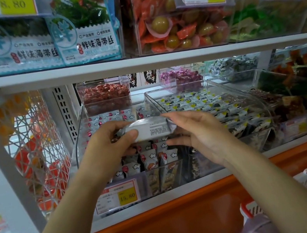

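Two hands on packet (151, 130) over clear bin (81, 129): left hand (108, 142) grips its left end, right hand (199, 135) pinches the right. Risk: weak pinch, packet drops among sachets (151, 155) below.

The lower shelf (163, 198) carries clear bins side by side. The price-tagged bin (119, 186) stands leftmost, a second bin (247, 97) is just right of it, and a box of red sweets (104, 95) sits behind it.

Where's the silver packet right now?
Head view, centre: the silver packet is held between the left hand and right hand, over the clear bin of cloud-printed packs, left of the yellow-cornered packs.
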Demonstrator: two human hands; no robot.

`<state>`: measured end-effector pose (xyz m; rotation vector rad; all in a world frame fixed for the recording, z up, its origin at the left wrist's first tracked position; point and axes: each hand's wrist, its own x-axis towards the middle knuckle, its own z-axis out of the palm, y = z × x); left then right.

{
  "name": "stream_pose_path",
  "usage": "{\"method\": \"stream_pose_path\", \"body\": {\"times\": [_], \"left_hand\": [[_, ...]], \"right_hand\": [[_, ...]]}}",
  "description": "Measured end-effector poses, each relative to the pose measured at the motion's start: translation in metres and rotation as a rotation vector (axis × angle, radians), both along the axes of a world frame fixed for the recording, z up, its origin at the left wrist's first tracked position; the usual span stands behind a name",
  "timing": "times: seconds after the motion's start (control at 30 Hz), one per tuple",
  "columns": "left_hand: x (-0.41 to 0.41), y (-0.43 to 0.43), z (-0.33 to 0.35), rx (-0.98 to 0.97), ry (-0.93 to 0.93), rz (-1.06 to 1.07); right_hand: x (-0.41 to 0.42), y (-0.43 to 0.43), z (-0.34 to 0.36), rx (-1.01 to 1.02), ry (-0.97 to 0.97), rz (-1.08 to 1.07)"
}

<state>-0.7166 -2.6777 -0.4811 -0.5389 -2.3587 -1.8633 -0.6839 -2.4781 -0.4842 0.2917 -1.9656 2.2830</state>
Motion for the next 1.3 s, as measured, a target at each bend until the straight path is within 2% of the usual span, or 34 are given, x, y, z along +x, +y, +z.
{"method": "stream_pose_path", "body": {"times": [0.07, 0.17, 0.3, 0.37, 0.43, 0.53, 0.63, 0.8, 1.0, 1.07, 1.13, 1.23, 1.3], "left_hand": [[-0.001, 0.004, 0.000, 0.090, -0.022, 0.032], [-0.004, 0.011, -0.001, 0.139, -0.019, 0.063], [-0.009, 0.020, -0.001, 0.055, 0.060, 0.054], [-0.015, 0.022, -0.003, -0.098, 0.154, 0.098], [-0.024, 0.022, -0.008, -0.350, 0.222, 0.152], [-0.039, 0.023, -0.016, -0.759, 0.262, 0.160], [-0.042, 0.026, -0.023, -0.962, 0.237, 0.101], [-0.048, 0.028, -0.028, -0.981, 0.236, 0.105], [-0.048, 0.029, -0.030, -1.002, 0.238, 0.080], [-0.048, 0.029, -0.029, -0.978, 0.231, 0.076], [-0.048, 0.029, -0.027, -0.955, 0.224, 0.081], [-0.048, 0.027, -0.024, -0.941, 0.215, 0.088], [-0.047, 0.025, -0.023, -0.937, 0.209, 0.093]], "right_hand": [[0.001, -0.001, 0.000, 0.102, 0.069, 0.000], [0.000, -0.005, 0.000, 0.401, 0.202, -0.158], [-0.006, -0.007, 0.007, 0.412, 0.273, -0.321], [-0.015, -0.002, 0.012, 0.385, 0.290, -0.454], [-0.030, 0.004, 0.018, 0.403, 0.296, -0.576], [-0.058, 0.004, 0.023, 0.587, 0.345, -0.633], [-0.084, -0.002, 0.026, 0.909, 0.407, -0.595], [-0.119, -0.005, 0.033, 1.551, 0.334, -0.350], [-0.140, -0.018, 0.037, 1.983, 0.173, 0.042], [-0.147, -0.022, 0.035, 2.015, 0.067, 0.123], [-0.152, -0.024, 0.034, 1.938, 0.042, 0.121], [-0.158, -0.017, 0.039, 1.660, 0.129, -0.020], [-0.163, -0.014, 0.040, 1.581, 0.205, -0.152]]}}
